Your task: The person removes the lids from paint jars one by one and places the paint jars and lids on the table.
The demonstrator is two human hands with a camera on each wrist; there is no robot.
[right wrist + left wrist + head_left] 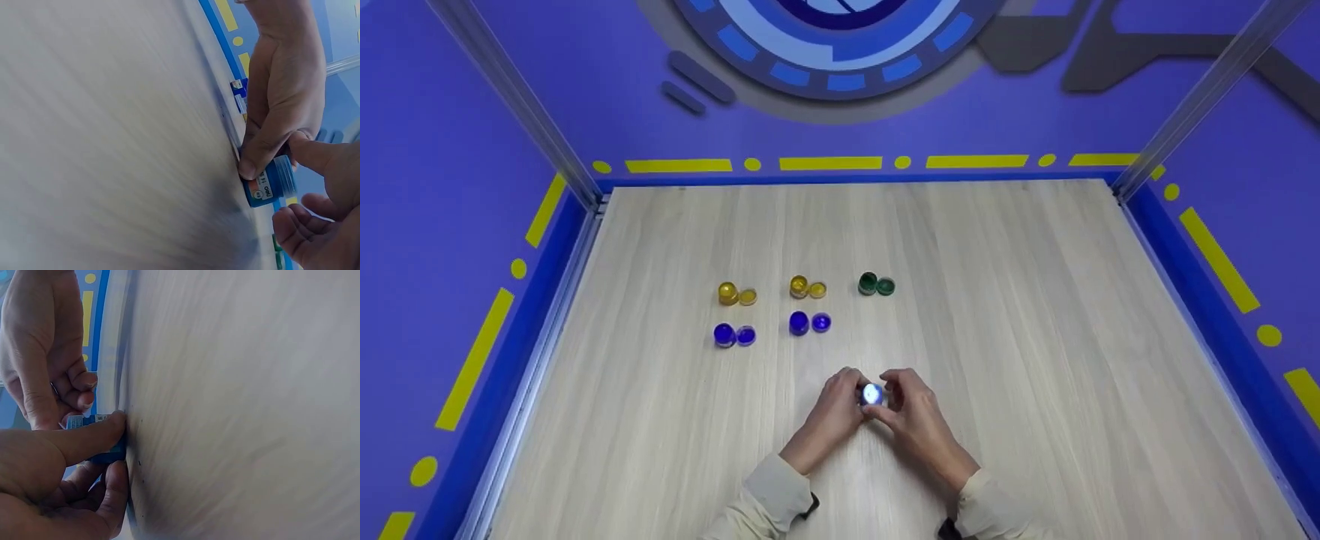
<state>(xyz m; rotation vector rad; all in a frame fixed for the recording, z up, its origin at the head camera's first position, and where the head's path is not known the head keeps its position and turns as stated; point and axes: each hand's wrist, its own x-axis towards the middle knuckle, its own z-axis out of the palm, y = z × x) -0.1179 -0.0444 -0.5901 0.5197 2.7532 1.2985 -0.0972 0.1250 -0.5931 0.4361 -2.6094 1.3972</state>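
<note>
In the head view a small blue paint jar [872,395], its top washed out by glare, stands at the near middle of the table. My left hand [840,401] grips its body between thumb and fingers. The right wrist view shows the jar's label [260,187] beside the left thumb, and a ridged lid [285,175] on top. My right hand [911,405] is around the lid, thumb at its near edge, the other fingers loosely bent and standing off it. In the left wrist view the left thumb covers much of the jar [115,453].
Beyond the hands stand several small uncovered jars, each with its lid beside it: two yellow jars [727,293] [799,286], a green jar [868,283] and two violet-blue jars [724,334] [799,323]. Blue walls [840,142] bound the wooden table [1035,300] at back and sides.
</note>
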